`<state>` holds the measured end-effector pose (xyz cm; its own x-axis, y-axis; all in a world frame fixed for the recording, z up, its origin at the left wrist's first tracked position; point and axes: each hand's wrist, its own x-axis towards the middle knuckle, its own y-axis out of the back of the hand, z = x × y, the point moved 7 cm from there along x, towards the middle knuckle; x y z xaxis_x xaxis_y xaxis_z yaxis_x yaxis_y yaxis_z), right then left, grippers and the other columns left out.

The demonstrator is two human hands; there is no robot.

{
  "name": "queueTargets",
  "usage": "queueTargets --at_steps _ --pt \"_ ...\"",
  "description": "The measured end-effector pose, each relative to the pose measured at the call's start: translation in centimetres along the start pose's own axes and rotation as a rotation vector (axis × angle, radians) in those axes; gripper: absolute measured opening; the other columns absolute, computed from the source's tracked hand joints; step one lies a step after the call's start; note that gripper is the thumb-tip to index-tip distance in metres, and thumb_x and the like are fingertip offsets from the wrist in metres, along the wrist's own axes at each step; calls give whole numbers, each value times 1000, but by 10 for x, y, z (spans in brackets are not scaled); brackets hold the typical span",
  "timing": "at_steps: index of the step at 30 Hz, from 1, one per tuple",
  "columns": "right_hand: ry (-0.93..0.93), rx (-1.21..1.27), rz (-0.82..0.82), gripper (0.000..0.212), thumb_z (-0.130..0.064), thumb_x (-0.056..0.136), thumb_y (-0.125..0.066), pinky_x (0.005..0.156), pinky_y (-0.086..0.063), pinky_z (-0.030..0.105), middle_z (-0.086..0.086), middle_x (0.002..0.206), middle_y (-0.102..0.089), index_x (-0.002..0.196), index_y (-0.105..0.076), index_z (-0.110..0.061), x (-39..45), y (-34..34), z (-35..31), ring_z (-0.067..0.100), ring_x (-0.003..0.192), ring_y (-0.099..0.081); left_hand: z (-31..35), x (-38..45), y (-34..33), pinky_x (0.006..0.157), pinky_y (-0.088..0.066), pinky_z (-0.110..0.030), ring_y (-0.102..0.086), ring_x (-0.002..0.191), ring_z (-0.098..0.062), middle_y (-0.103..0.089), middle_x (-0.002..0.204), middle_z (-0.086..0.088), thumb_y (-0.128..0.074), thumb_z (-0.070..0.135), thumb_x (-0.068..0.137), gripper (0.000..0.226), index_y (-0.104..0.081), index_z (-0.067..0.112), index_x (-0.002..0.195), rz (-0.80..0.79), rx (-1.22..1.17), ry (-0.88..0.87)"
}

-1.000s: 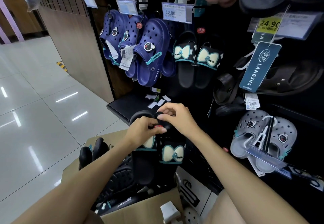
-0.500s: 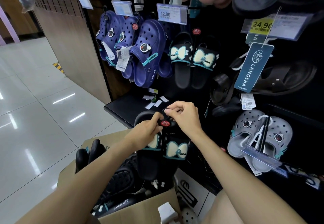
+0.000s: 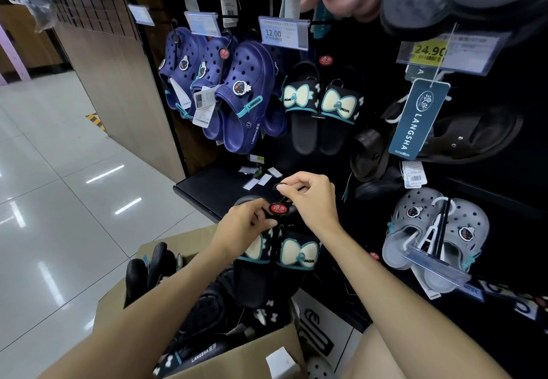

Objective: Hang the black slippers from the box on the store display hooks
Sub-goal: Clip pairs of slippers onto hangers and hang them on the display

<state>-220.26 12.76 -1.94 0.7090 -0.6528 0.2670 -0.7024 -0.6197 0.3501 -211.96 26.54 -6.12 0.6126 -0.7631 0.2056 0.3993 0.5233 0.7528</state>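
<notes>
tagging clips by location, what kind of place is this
Most likely a shop's footwear aisle: yellow 24.90 price label, navy clogs with paper tags hanging on a black display wall, and a cardboard stock box.

Left hand [image 3: 241,224] and right hand [image 3: 311,198] together, fingers pinched.

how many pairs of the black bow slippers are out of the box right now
2. One pair hangs on the display under the 12.00 tag; the other pair is held up by the left hand and right hand. More may lie hidden in the box.
</notes>
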Motion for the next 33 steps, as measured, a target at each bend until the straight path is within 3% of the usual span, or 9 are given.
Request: queueTargets --at_steps 3,6,9,14,19,26,30,33 --pt "4 21 0 6 -29 77 -80 76 -60 41 -8 71 -72 82 -78 -26 -1 2 -4 9 69 -70 2 0 9 67 -44 -16 -57 74 -4 -62 77 12 -70 33 89 6 -64 32 85 107 -104 31" --pt "3 40 -4 8 -32 76 -80 75 -60 42 -8 72 -73 82 -78 -28 -1 6 -5 11 69 -71 3 3 10 63 -40 -11 -54 66 -3 -61 69 12 -72 28 88 14 -65 33 76 171 -214 85" --pt "8 78 -4 5 -27 78 -81 74 -61 35 -6 72 -73 80 -77 -29 -3 12 -9 11 70 -71 5 6 8 62 -39 -12 -53 64 -3 -60 67 12 -72 27 87 12 -66 32 78 179 -254 111" --pt "-25 73 -103 9 -22 81 -80 72 -54 14 -4 81 -75 89 -76 -22 -5 22 -5 7 76 -72 15 10 10 73 -50 -38 -63 77 -21 -67 77 -1 -72 27 87 24 -61 41 72 216 -254 136" --pt "-26 22 -141 7 -18 79 -81 73 -54 15 -3 78 -75 82 -76 -22 -8 32 1 7 74 -72 22 17 11 80 -54 -47 -66 81 -22 -71 82 -2 -72 28 88 9 -70 30 79 254 -274 171" --pt "-14 52 -25 4 -17 83 -79 70 -54 12 -1 75 -74 86 -76 -15 -8 50 -2 6 71 -71 49 38 10 79 -55 -34 -66 83 -9 -71 83 7 -70 32 89 12 -75 21 94 291 -296 138" --pt "-45 184 71 6 -14 82 -78 71 -59 24 2 69 -74 86 -77 -9 5 61 -1 10 67 -73 64 51 13 74 -51 -26 -67 82 -9 -72 80 7 -69 32 89 13 -75 21 89 293 -294 94" --pt "-46 207 112 6 -15 82 -79 75 -61 29 3 69 -75 85 -77 -10 16 65 -3 11 67 -74 68 66 18 77 -50 -28 -67 85 -9 -72 82 9 -68 33 90 9 -72 27 84 239 -277 71"
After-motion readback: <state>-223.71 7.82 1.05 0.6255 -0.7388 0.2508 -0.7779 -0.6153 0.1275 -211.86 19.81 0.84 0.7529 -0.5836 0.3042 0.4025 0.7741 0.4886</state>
